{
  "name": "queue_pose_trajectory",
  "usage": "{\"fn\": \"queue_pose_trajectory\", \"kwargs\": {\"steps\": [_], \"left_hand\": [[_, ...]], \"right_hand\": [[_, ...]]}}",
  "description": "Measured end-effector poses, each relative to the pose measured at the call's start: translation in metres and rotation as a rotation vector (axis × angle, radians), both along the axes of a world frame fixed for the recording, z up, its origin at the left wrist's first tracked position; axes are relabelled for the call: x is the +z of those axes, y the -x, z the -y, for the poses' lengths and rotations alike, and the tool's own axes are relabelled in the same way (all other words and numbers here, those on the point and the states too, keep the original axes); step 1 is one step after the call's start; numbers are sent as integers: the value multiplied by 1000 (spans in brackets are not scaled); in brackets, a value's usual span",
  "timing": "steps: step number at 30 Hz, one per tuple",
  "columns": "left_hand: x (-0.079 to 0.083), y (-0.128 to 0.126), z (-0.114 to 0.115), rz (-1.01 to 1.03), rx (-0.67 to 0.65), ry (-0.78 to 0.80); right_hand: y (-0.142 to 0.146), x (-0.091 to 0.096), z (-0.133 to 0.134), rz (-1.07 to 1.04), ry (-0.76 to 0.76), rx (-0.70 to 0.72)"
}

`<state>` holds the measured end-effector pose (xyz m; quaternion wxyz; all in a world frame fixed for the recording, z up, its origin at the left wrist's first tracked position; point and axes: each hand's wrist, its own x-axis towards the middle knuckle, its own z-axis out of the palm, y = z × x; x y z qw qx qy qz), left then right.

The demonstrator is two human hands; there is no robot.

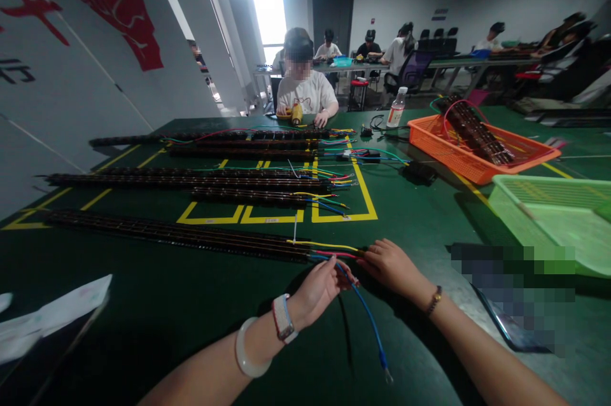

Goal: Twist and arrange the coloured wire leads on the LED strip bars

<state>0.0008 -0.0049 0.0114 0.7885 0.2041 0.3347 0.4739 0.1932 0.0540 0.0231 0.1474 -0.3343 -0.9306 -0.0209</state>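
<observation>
A long dark strip (191, 235) lies across the green table (405, 215) in front of me, with yellow, red and blue wires coming out of its right end. My left hand (319, 288) is pinched on the blue wire (370, 323), which trails toward me and ends in a small terminal. My right hand (389, 264) rests at the strip's wire end, fingers curled over the red wire (346, 255). The yellow wire (324, 244) lies loose just beyond both hands.
More dark strips (191, 180) with coloured wires lie farther back inside yellow floor-tape marks. An orange basket (477, 151) with strips and a green basket (554, 215) stand at right. A bottle (396, 108) and a seated person (305, 91) are across the table. Papers (52, 317) lie at left.
</observation>
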Motion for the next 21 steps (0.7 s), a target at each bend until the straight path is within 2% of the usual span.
{"fn": "queue_pose_trajectory", "kwargs": {"steps": [9, 12, 14, 16, 19, 21], "left_hand": [[3, 2, 3, 19, -10, -26], [1, 2, 2, 13, -14, -32], [0, 2, 1, 12, -20, -26], [-2, 1, 0, 13, -26, -14], [-4, 1, -1, 22, -23, 5], [-3, 0, -2, 30, -12, 14]], "right_hand": [[11, -1, 4, 69, -66, -101], [10, 0, 5, 83, -42, -129], [6, 3, 5, 71, 27, -148], [0, 9, 4, 23, 202, -192], [-7, 22, 5, -90, 652, -291], [-8, 30, 9, -135, 960, -287]]}}
